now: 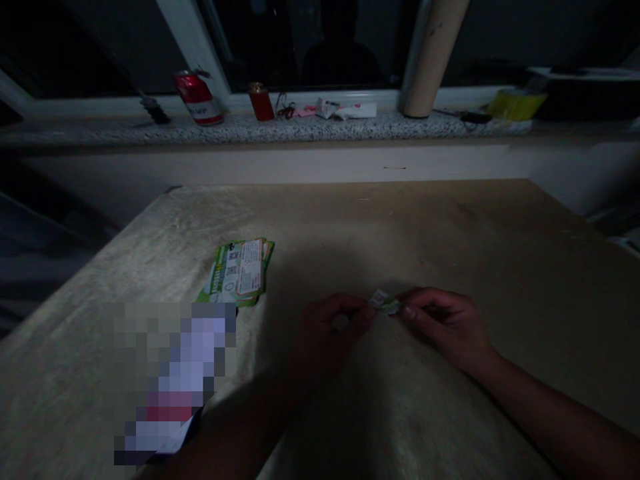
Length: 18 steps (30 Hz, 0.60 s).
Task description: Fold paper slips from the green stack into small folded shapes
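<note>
Above the tabletop, a small folded green-and-white printed paper (385, 303) is pinched between my two hands. My left hand (334, 328) grips its left end between thumb and forefinger, and my right hand (453, 325) has closed thumb and fingers on its right end. The other fingers are curled in and lie in shadow. To the left of my hands lies a small stack of green printed leaflets (244, 270), slightly fanned, with codes and text on top. A long bluish object (195, 360), blurred by pixelation, lies in front of the stack, near my left forearm.
The worn table (320, 220) reaches a low wall below a speckled stone sill (300, 130). On the sill stand a red can (197, 100), a small reddish bottle (261, 102), paper scraps (345, 109), a cardboard tube (434, 60) and a roll of yellow tape (517, 105).
</note>
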{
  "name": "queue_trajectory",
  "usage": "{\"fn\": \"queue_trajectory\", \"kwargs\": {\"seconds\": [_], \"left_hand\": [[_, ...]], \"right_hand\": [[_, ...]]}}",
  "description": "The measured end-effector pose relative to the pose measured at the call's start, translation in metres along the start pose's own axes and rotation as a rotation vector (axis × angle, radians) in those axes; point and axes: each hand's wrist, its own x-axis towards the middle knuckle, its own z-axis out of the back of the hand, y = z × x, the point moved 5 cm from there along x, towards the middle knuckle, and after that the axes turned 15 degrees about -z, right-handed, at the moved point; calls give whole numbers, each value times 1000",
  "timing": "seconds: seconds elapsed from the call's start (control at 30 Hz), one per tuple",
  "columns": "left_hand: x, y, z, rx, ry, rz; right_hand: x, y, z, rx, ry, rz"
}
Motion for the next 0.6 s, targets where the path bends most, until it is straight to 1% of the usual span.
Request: {"fn": "queue_trajectory", "kwargs": {"seconds": [0.2,0.43,0.6], "left_hand": [[-3,3,-4,11,8,-15],[-3,-2,-6,63,24,-107],[-2,-5,-8,78,42,-143]], "right_hand": [[-1,4,-4,56,27,15],[-1,-1,-8,66,35,-39],[-2,3,-10,82,40,-11]]}}
